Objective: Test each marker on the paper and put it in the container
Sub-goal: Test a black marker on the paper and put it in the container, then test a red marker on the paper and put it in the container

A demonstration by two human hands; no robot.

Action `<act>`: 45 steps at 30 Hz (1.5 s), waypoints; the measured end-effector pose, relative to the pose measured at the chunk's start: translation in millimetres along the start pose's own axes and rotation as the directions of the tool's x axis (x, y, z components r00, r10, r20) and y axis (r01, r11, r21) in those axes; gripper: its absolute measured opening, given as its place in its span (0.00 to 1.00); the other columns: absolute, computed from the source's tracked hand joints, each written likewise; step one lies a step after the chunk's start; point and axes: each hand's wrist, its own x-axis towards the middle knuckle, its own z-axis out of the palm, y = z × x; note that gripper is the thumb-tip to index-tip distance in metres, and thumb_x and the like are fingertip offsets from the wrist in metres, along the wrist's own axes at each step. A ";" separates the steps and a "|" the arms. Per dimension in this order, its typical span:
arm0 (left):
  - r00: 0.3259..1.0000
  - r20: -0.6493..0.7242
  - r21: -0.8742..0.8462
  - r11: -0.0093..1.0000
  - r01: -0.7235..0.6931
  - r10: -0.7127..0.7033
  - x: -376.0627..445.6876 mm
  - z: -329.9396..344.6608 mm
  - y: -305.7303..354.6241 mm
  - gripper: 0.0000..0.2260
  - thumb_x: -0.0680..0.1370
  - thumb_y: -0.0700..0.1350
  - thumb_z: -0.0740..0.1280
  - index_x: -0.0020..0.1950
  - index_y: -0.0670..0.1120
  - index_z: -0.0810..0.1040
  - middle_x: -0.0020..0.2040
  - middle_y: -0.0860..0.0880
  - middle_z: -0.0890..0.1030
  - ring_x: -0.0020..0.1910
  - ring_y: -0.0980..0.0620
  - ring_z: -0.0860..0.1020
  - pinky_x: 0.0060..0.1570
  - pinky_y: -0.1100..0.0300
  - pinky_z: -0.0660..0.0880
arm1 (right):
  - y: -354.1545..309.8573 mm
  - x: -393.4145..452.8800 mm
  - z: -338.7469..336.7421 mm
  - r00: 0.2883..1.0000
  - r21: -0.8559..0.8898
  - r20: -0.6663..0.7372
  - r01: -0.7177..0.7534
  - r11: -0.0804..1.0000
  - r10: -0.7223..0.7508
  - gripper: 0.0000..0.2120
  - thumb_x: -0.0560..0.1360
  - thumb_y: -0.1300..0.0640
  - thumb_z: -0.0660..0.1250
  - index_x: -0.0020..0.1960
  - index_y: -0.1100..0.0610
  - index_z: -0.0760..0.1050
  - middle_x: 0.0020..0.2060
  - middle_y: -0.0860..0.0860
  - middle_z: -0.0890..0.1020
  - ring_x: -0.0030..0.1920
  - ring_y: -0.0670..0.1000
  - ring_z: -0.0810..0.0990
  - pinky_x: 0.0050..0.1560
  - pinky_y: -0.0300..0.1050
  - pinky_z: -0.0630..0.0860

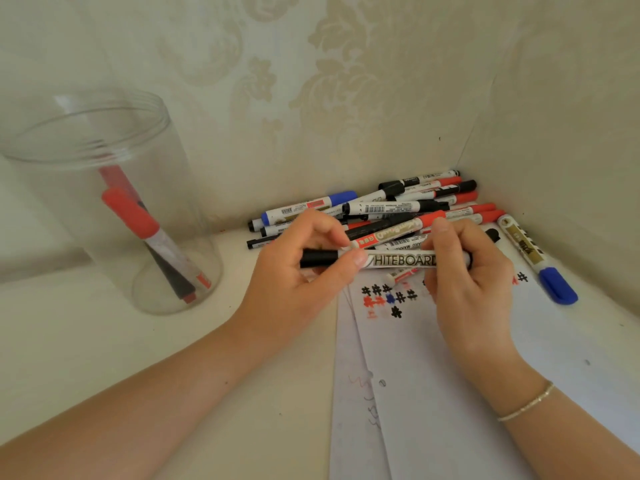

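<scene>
Both hands hold one black whiteboard marker point(398, 260) level above the paper point(450, 358). My left hand point(298, 268) pinches it near its black cap point(318, 258), which points left. My right hand point(467, 271) grips the barrel's other end. The paper carries several small black, red and blue test marks point(388, 299). A clear plastic container point(110, 202) stands at the left with a red marker point(138, 220) and a black marker leaning inside.
A pile of several markers point(398, 206) lies in the corner behind my hands, against the patterned walls. One blue-capped marker point(540, 265) rests apart at the right on the paper. The tabletop point(138, 358) is pale, and a bracelet sits on my right wrist.
</scene>
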 end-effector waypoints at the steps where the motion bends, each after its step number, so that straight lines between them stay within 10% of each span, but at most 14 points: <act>1: 0.998 -0.057 -0.020 1.000 -0.014 0.013 2.6 -2.4 4.5 0.06 0.71 0.49 0.70 0.42 0.55 0.74 0.37 0.53 0.81 0.35 0.55 0.80 0.35 0.58 0.77 | -6.0 -0.1 3.4 1.000 0.038 0.013 0.000 0.999 0.000 0.20 0.80 0.55 0.59 0.37 0.68 0.64 0.23 0.46 0.60 0.27 0.48 0.59 0.27 0.39 0.62; 5: 0.957 -0.279 -0.014 0.996 -0.090 0.082 18.7 -16.2 32.6 0.08 0.70 0.49 0.72 0.43 0.55 0.73 0.35 0.55 0.76 0.33 0.50 0.79 0.35 0.51 0.79 | -26.7 -0.5 22.9 0.984 0.048 0.173 -0.058 0.997 0.049 0.26 0.79 0.49 0.57 0.35 0.72 0.66 0.24 0.57 0.63 0.26 0.54 0.60 0.24 0.40 0.59; 11: 0.838 -0.197 0.472 0.799 -0.373 0.508 31.1 -60.5 90.8 0.11 0.79 0.41 0.59 0.59 0.49 0.62 0.35 0.49 0.74 0.31 0.49 0.75 0.35 0.52 0.73 | -47.4 10.5 58.0 0.856 -0.284 0.516 0.123 0.951 0.043 0.17 0.79 0.54 0.59 0.37 0.65 0.70 0.29 0.59 0.72 0.30 0.50 0.70 0.33 0.48 0.71; 16: 0.699 -0.318 0.649 0.684 -0.332 0.640 49.6 -108.0 124.5 0.08 0.82 0.39 0.56 0.61 0.41 0.63 0.36 0.37 0.72 0.29 0.47 0.72 0.30 0.47 0.69 | -36.2 10.7 79.9 0.627 -0.654 0.757 0.726 0.213 0.185 0.14 0.77 0.56 0.59 0.63 0.53 0.69 0.56 0.50 0.73 0.57 0.52 0.72 0.55 0.45 0.70; 19: 0.681 -0.371 0.695 0.675 -0.248 0.632 60.6 -128.1 130.3 0.10 0.82 0.42 0.56 0.62 0.40 0.64 0.36 0.38 0.74 0.29 0.47 0.74 0.30 0.46 0.73 | -28.7 10.2 90.1 0.603 -0.633 0.763 0.770 0.081 0.232 0.21 0.77 0.59 0.62 0.69 0.56 0.65 0.63 0.54 0.71 0.63 0.54 0.69 0.64 0.50 0.66; 22: 0.737 -0.358 0.731 0.663 -0.160 0.573 69.2 -143.1 130.6 0.10 0.82 0.45 0.57 0.61 0.44 0.65 0.37 0.43 0.76 0.31 0.46 0.77 0.36 0.47 0.76 | -28.0 16.3 96.1 0.584 -0.566 0.810 0.803 0.185 -0.054 0.17 0.68 0.58 0.71 0.56 0.55 0.75 0.49 0.52 0.78 0.47 0.52 0.78 0.45 0.45 0.74; 25: 0.846 -0.275 0.853 0.521 -0.005 0.458 78.3 -152.6 127.6 0.10 0.81 0.47 0.58 0.61 0.45 0.66 0.35 0.46 0.77 0.30 0.45 0.77 0.36 0.50 0.73 | -43.8 25.8 95.8 0.703 -0.477 0.633 0.684 0.552 -0.324 0.12 0.60 0.60 0.71 0.41 0.55 0.72 0.35 0.49 0.72 0.24 0.51 0.71 0.20 0.43 0.66; 30: 0.986 -0.158 0.868 0.470 0.161 -0.045 86.7 -156.0 109.1 0.07 0.78 0.49 0.64 0.48 0.48 0.69 0.36 0.48 0.80 0.36 0.47 0.80 0.39 0.50 0.77 | -84.8 33.9 104.8 0.882 -0.120 0.308 0.408 0.905 -0.357 0.05 0.74 0.63 0.64 0.46 0.54 0.71 0.40 0.51 0.75 0.38 0.53 0.76 0.39 0.53 0.76; 34: 0.895 0.047 0.875 0.450 0.178 -0.444 96.5 -156.8 98.2 0.06 0.77 0.48 0.65 0.41 0.49 0.78 0.40 0.53 0.81 0.40 0.52 0.79 0.41 0.60 0.74 | -102.0 30.6 105.8 0.947 0.130 0.308 0.047 0.990 -0.085 0.04 0.79 0.61 0.58 0.50 0.52 0.68 0.42 0.54 0.78 0.36 0.51 0.83 0.42 0.54 0.81; 38: 0.611 0.189 0.827 0.460 0.323 -0.769 100.3 -154.7 95.9 0.08 0.77 0.46 0.67 0.51 0.44 0.82 0.49 0.49 0.84 0.47 0.50 0.84 0.55 0.52 0.79 | -107.2 28.0 100.6 0.938 0.260 0.335 -0.182 0.948 0.088 0.05 0.81 0.63 0.56 0.56 0.59 0.67 0.44 0.63 0.80 0.39 0.57 0.84 0.40 0.53 0.82; 41: 0.631 0.167 0.875 0.409 0.259 -0.758 101.9 -157.2 106.8 0.11 0.78 0.49 0.65 0.54 0.44 0.81 0.49 0.50 0.84 0.49 0.50 0.83 0.56 0.56 0.78 | -106.2 25.9 93.6 0.926 0.297 0.340 -0.274 0.915 0.167 0.06 0.81 0.62 0.57 0.57 0.60 0.67 0.45 0.64 0.80 0.38 0.57 0.84 0.40 0.53 0.83; 45: 0.969 -0.070 0.911 0.380 0.159 -0.239 91.1 -142.0 134.6 0.11 0.80 0.52 0.61 0.51 0.50 0.81 0.46 0.52 0.83 0.45 0.50 0.81 0.50 0.54 0.77 | -100.9 25.6 80.2 0.931 0.323 0.310 -0.295 0.899 0.194 0.05 0.81 0.61 0.57 0.56 0.59 0.67 0.43 0.62 0.81 0.36 0.54 0.84 0.36 0.48 0.83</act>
